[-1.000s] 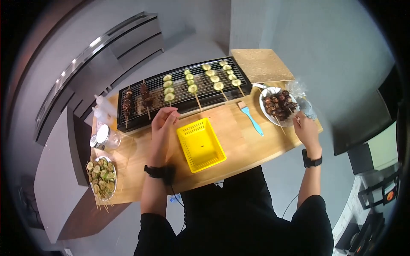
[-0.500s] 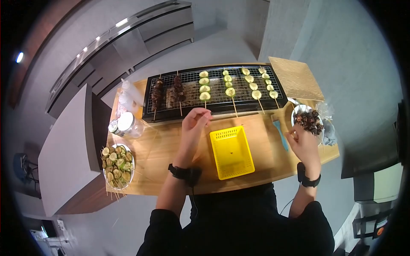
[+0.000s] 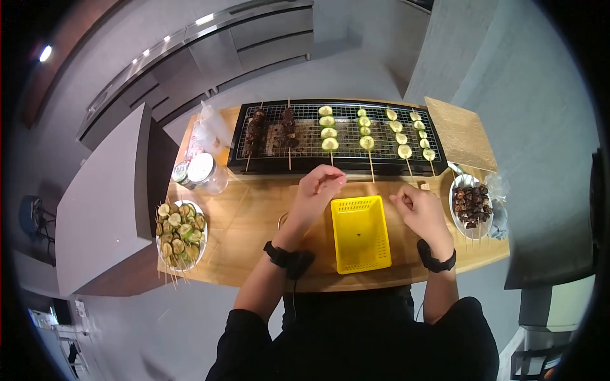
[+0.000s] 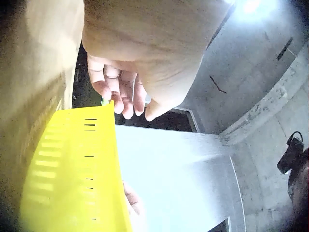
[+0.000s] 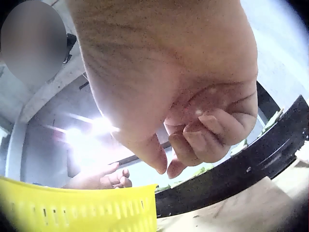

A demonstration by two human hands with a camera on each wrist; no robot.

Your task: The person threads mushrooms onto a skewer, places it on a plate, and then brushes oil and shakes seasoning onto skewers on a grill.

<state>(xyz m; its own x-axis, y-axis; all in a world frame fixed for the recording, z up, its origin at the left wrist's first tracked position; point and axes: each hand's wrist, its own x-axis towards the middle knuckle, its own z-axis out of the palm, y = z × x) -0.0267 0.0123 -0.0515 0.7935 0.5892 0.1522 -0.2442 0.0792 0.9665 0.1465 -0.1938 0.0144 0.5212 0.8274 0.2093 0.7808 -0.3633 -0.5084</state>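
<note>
My left hand [image 3: 318, 190] hovers by the far left corner of a yellow plastic basket [image 3: 362, 244], its fingers loosely bent and holding nothing. In the left wrist view, the fingertips [image 4: 128, 113] hang beside the basket's rim. To the right of the basket is my right hand [image 3: 419, 213], with fingers loosely curled and nothing between thumb and forefinger in the right wrist view. That hand mostly hides a basting brush, whose brush head [image 3: 424, 187] shows just past it. On the grill [image 3: 305, 165] lie cucumber-like slice skewers [image 3: 330, 133] and two dark meat skewers [image 3: 288, 127].
A white plate [image 3: 454, 200] of dark skewers stands at right, near a crumpled plastic bag [image 3: 500, 219]. At left are a plate of sliced-vegetable skewers [image 3: 181, 232], a white-lidded jar [image 3: 202, 168] and squeeze bottles [image 3: 206, 136]. A gold board [image 3: 464, 136] adjoins the grill's right end.
My right hand has come away from the meat plate, moving left to beside the basket. My left hand stays near the basket's far left corner. The head view has shifted.
</note>
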